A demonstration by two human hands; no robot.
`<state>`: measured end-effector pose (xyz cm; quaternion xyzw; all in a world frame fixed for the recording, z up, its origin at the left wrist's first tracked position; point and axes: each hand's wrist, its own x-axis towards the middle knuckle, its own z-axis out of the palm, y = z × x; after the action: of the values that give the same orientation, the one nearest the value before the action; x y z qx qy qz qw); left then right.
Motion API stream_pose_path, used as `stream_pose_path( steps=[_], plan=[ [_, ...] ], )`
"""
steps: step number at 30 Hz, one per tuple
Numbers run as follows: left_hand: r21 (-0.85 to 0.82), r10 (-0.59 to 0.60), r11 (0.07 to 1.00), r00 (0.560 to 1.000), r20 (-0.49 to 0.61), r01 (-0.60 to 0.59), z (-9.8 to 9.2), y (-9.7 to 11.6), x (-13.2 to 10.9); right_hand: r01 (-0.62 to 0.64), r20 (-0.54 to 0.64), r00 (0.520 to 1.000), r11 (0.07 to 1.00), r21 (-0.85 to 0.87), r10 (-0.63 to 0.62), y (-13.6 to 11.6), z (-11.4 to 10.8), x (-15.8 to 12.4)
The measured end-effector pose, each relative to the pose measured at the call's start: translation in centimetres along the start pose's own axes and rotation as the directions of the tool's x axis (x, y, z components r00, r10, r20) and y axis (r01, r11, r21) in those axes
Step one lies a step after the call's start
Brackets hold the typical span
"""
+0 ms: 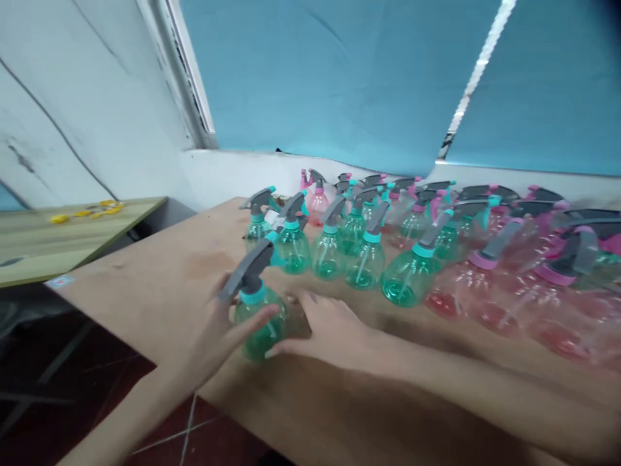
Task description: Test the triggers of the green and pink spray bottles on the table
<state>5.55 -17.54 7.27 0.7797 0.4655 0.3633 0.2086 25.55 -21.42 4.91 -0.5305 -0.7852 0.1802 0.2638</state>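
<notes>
Near the brown wooden bench's [160,285] front-left edge, your left hand [216,336] wraps the translucent green plastic spray bottle [266,333], thumb across its belly; your right hand [332,330] lies spread, fingertips at its base. Keep it upright, clear of the bottle row [330,252] behind.

At least nine green spray bottles [291,249], at least five pink spray bottles [317,206], more blurred beyond counting, two counters [160,285], about four yellow pieces [59,219] on the farther.

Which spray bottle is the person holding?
The lone green bottle nearest the camera, apart from the rows: the left hand holds it, the right hand rests beside it.
</notes>
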Motion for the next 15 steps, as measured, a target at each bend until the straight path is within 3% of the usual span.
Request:
stream_pose_path(
  steps=[2,7,11,15],
  plan=[
    [0.1,-0.135,0.985,0.988,-0.076,0.143,-1.7,-1.8,0.8,-0.003,-0.049,0.999,1.0,-0.001,0.003,-0.5,0.2,2.8],
    [-0.005,-0.101,0.995,0.969,-0.226,0.102,-4.5,-6.6,4.8,-0.038,-0.148,0.989,0.998,-0.042,0.032,-1.5,0.3,9.5],
    [0.032,-0.133,0.988,0.929,-0.344,0.154,-4.4,-10.5,9.5,-0.132,-0.18,0.976,0.99,-0.04,0.123,-2.3,0.8,13.3],
    [0.088,-0.15,0.977,0.918,-0.368,0.194,-3.2,-13.0,13.9,-0.204,-0.185,0.963,0.979,-0.019,0.197,-2.7,1.3,15.4]
  ],
)
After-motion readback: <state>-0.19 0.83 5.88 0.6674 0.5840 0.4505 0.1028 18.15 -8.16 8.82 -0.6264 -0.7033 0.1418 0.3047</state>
